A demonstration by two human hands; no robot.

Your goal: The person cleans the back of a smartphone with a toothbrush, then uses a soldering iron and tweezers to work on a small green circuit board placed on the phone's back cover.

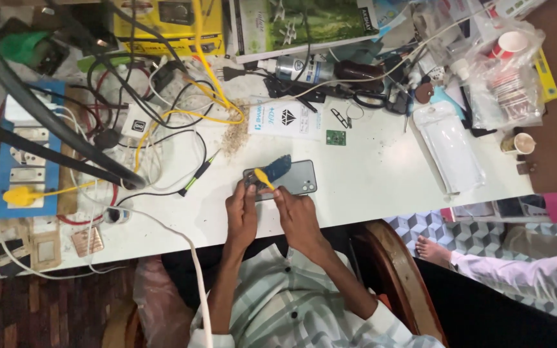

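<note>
A dark grey phone (293, 178) lies back-up on the white table (381, 180) in the head view. My left hand (242, 209) grips its left end, near the camera corner. My right hand (294, 209) rests on the phone's near edge and holds a small yellow tool (264, 178) against the back cover. A blue brush-like piece (277, 167) lies across the phone's top left, beside the yellow tool.
Tangled black, white and yellow cables (162, 116) and a power strip board (27, 161) fill the left. A black-and-green screwdriver (198, 174) lies left of the phone. A small green circuit board (336, 136), plastic bags (449, 154), a paper cup (521, 143) sit right. Another person's bare foot (432, 250) is nearby.
</note>
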